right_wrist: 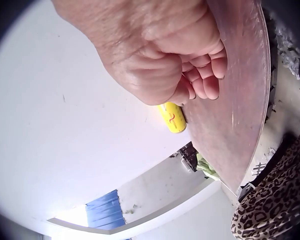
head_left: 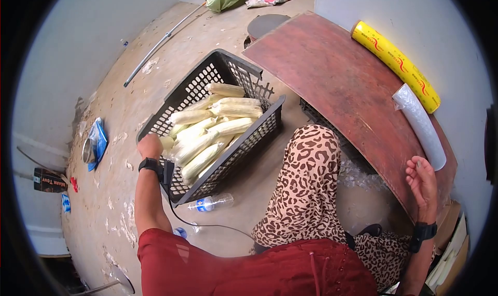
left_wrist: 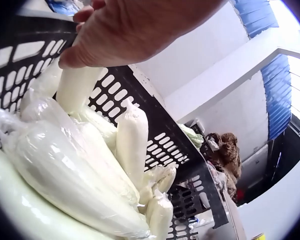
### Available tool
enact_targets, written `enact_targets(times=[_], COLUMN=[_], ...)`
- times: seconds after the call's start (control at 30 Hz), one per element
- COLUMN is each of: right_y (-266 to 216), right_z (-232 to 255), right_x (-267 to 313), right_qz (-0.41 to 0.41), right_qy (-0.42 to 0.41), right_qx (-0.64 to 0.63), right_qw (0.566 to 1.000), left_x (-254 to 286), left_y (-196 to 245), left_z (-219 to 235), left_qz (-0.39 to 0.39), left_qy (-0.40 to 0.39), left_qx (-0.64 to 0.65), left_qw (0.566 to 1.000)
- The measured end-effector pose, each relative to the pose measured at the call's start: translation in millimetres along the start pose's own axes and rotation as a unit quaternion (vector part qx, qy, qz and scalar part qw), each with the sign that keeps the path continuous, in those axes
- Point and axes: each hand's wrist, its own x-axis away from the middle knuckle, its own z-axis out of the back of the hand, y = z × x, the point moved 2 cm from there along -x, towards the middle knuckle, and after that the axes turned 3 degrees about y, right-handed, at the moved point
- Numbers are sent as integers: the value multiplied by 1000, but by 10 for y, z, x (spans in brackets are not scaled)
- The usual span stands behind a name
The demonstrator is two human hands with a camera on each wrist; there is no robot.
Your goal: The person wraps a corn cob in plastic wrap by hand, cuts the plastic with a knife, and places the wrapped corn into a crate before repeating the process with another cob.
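Head view: left hand (head_left: 150,146) grips a pale vegetable (left_wrist: 77,90) in a black crate (head_left: 267,126) — right hand (head_left: 423,184) released (loosely curled).

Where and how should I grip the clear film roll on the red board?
Probably mid-length on the clear roll, from above, fingers and thumb across its round body: it lies on its side on the board, with the yellow roll close by its far end.

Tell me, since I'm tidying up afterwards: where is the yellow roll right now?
The head view shows the yellow roll at upper right, on the reddish board beside the wall, just beyond the whitish roll.
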Motion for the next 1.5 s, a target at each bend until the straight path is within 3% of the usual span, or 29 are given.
enact_targets(times=[0.27, 0.4, 0.57, 0.77, 0.87, 0.93, 1.03, 1.1, 1.2, 1.27, 1.33, 1.4, 1.43, 1.5], right_y=[67, 75, 92, 109, 94, 83, 81, 74, 104, 69, 39, 23, 22, 27], right_z=[-93, -155, -171, -207, -248, -221, -187, -146, -45, 10, 104, 181, 227, 309], right_x=[22, 20, 27, 16, 32, 53, 99, 123, 167, 228, 301, 373, 411, 463], right_qz=[-17, -16, -18, -24, -22, -16, -12, -14, -11, -4, 0, 7, 13, 23], right_qy=[11, 15, 17, 15, 10, 14, 11, 7, 10, 15, 17, 19, 21, 23], right_qx=[19, 30, 36, 47, 59, 71, 77, 92, 132, 142, 149, 152, 165, 193], right_qw=[1000, 999, 999, 999, 998, 997, 997, 996, 991, 990, 989, 988, 986, 981], left_x=[-238, -254, -313, -214, -231, -258, -306, -288, -544, -677, -507, -395, -519, -601], left_y=[460, 654, 714, 655, 730, 719, 667, 631, 549, 545, 672, 924, 1039, 1385], left_z=[90, 81, 91, 2, -188, -340, -374, -347, -689, -770, -377, -10, 81, 391], left_qz=[-2, -41, -56, -47, -4, -28, -18, -46, -114, -46, 105, 153, 114, -10], left_qy=[-60, 14, 40, 92, 124, 149, 81, 66, 69, 65, 73, 129, 145, 271], left_qx=[-92, -31, 154, 213, 203, 205, 244, 238, 216, 261, 291, 324, 307, 327], left_qw=[994, 999, 986, 972, 971, 967, 966, 968, 967, 962, 948, 925, 934, 905])
